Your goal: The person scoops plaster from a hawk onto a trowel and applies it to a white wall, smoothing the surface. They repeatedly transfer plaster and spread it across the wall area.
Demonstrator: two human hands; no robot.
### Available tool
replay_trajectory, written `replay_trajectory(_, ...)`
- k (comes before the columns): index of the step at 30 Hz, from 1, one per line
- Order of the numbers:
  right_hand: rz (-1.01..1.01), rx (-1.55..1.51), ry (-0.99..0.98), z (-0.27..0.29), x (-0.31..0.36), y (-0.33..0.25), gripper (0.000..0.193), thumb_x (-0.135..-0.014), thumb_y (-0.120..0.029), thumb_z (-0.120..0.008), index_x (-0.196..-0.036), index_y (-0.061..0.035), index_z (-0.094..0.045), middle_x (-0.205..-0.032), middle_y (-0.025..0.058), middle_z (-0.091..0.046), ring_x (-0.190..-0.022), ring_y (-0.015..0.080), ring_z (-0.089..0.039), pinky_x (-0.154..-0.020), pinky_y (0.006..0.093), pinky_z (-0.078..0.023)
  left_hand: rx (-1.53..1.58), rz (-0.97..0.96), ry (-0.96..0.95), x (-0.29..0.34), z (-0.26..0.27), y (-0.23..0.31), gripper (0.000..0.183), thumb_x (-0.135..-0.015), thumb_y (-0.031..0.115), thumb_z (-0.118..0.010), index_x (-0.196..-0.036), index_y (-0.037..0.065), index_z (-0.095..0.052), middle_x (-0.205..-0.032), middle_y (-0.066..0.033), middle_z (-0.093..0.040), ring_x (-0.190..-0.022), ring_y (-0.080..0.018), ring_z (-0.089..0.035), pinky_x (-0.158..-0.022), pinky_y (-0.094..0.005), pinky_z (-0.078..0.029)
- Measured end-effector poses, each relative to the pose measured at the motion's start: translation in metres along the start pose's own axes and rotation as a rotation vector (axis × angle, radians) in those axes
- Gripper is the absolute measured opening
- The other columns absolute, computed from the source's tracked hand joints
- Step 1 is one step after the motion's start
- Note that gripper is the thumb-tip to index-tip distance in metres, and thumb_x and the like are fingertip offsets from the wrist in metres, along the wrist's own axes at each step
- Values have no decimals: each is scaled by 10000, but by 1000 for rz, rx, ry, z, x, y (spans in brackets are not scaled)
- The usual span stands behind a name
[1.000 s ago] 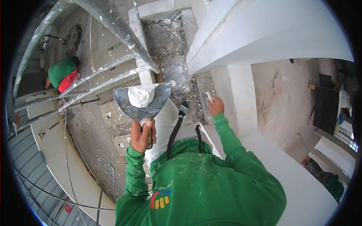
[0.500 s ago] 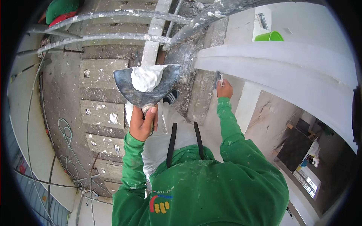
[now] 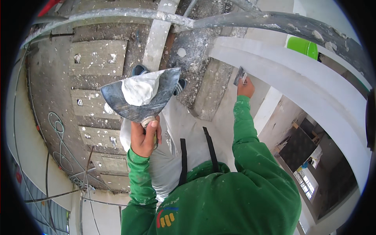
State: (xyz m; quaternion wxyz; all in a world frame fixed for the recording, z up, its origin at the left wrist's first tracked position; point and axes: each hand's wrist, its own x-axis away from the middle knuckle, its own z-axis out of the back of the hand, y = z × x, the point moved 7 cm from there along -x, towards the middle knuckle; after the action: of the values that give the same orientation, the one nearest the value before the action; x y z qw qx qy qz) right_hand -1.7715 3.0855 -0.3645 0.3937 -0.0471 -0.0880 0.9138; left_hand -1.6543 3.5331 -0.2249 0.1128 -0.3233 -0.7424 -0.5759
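My left hand [image 3: 145, 138] is closed round the short handle of a wide, fan-shaped plasterer's hawk blade [image 3: 135, 111]. A mound of white plaster [image 3: 141, 89] sits on its dark metal face. Off to the right, my right hand [image 3: 246, 87] grips a small putty knife [image 3: 239, 76], its blade close to the lower edge of a long white beam [image 3: 282, 74]. Whether the blade touches the beam I cannot tell. Both my arms wear green, plaster-flecked sleeves.
Plaster-spattered metal tubes [image 3: 250, 20] cross in front of me. A green bucket [image 3: 302, 47] stands beyond the beam. Worn boards [image 3: 98, 58] lie on the dirty floor, with a coiled hose [image 3: 58, 129] at left. A pale plank [image 3: 158, 37] runs away from me.
My view has shifted, with the bucket now farther right. The plaster-loaded blade has moved left and tilted. My right hand with the putty knife has moved right along the beam.
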Motion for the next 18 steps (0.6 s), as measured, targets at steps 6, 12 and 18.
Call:
replay_trajectory(6,-40,47,34,9,4,22,226,-755,-263,-707,-781,-54,-628,-616,125,-606,-569,331,-601,-561,405,-467,-4,-5,6,-6,1,-7,199,-957,112,-438,-1110,34,-340,-820,-127,-502,-513,-151,-506,-422,-269,-452)
replay_trajectory(12,-40,113,-21,-89,-7,23,218,-751,-260,-694,-828,-63,-642,-692,143,-633,-644,352,-619,-600,423,-476,75,-43,13,-3,9,-29,325,-933,55,-423,-1222,3,-284,-811,-146,-514,-530,-146,-505,-465,-259,-438)
replay_trajectory(18,-47,190,-57,-184,-20,39,250,-762,-263,-664,-953,-102,-656,-798,178,-665,-739,378,-643,-689,489,-505,78,-52,77,2,20,-44,391,-922,91,-460,-1253,-2,-274,-755,-153,-516,-491,-170,-497,-459,-274,-432)
